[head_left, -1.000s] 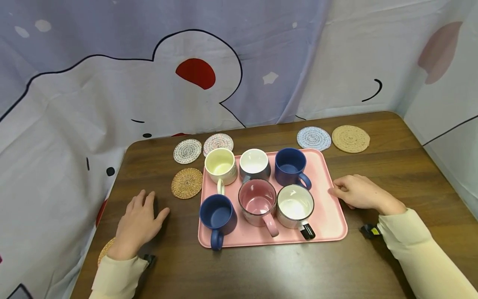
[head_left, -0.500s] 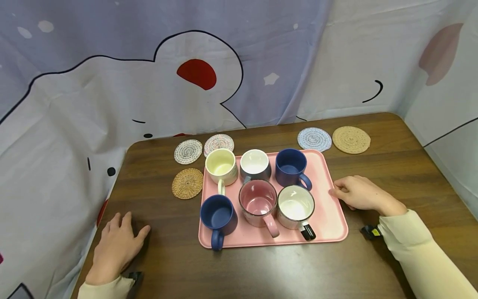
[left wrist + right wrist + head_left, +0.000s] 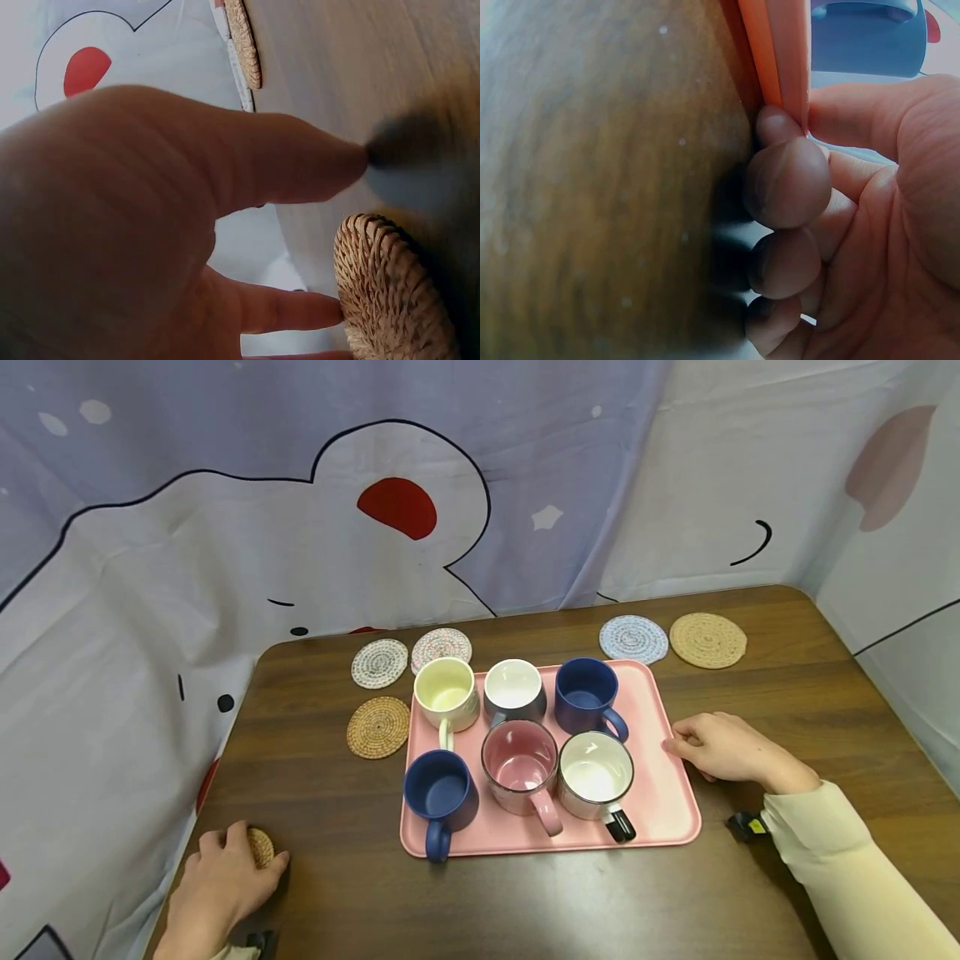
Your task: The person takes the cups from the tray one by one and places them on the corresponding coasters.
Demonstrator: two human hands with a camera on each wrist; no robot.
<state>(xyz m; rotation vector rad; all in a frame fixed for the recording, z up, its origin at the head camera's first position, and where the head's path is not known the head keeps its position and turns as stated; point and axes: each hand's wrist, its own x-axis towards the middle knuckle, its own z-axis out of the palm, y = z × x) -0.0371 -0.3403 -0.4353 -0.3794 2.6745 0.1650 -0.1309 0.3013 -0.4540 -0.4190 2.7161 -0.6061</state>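
Note:
My left hand (image 3: 217, 885) is low at the left of the table, over a round woven coaster (image 3: 260, 847). In the left wrist view a fingertip touches the edge of that coaster (image 3: 390, 289), while the thumb (image 3: 300, 157) stays apart from it. My right hand (image 3: 723, 747) pinches the right rim of a pink tray (image 3: 675, 802); in the right wrist view the thumb and fingers (image 3: 787, 184) close on the rim. On the tray stand a cream mug (image 3: 447, 693), two blue mugs (image 3: 440, 793), a pink mug (image 3: 519, 768), a white mug (image 3: 595, 772) and a grey-and-white mug (image 3: 514, 693).
Left of the tray lies a tan woven coaster (image 3: 378, 727). Behind it are a grey-white coaster (image 3: 379, 663) and a pink-white coaster (image 3: 441, 647). A light blue coaster (image 3: 633, 638) and a straw-coloured coaster (image 3: 708, 641) lie at the back right. A printed curtain (image 3: 540, 485) hangs behind the table.
My left hand has moved down and left, from beside the tray to the woven coaster near the table's left edge. The right hand keeps its grip on the tray, which has not moved.

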